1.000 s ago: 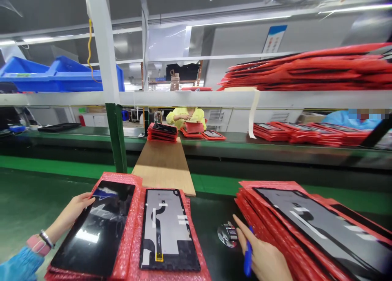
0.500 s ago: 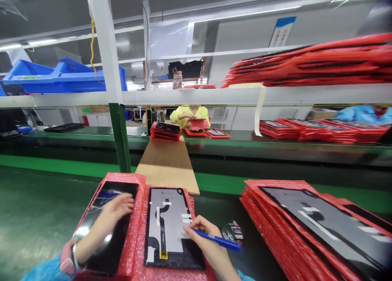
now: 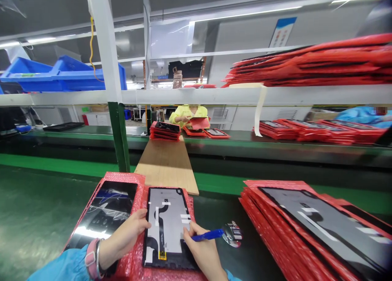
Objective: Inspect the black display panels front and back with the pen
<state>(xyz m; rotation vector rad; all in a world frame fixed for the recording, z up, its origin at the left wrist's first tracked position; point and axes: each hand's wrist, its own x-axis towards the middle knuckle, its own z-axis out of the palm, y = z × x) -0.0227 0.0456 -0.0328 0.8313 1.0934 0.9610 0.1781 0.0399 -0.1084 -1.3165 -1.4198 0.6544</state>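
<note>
A screen panel (image 3: 167, 226) lies back-up on red bubble wrap (image 3: 131, 199) in front of me, its grey back crossed by white tape strips. My left hand (image 3: 130, 236) rests on the panel's left edge, fingers curled against it. My right hand (image 3: 200, 250) grips a blue pen (image 3: 208, 235) with its tip on the panel's right side. To the left a second panel (image 3: 102, 215) lies glass-up, black and shiny.
A small round tape roll (image 3: 233, 233) sits right of the pen. A stack of red-wrapped panels (image 3: 312, 228) fills the right. A wooden board (image 3: 165, 164) bridges to the far bench, where a person in yellow (image 3: 188, 113) handles red wraps. Blue bins (image 3: 61, 74) stand on the shelf.
My left hand slid from the glossy left panel onto the left edge of the middle panel. My right hand brought the pen from beside the right stack onto that panel.
</note>
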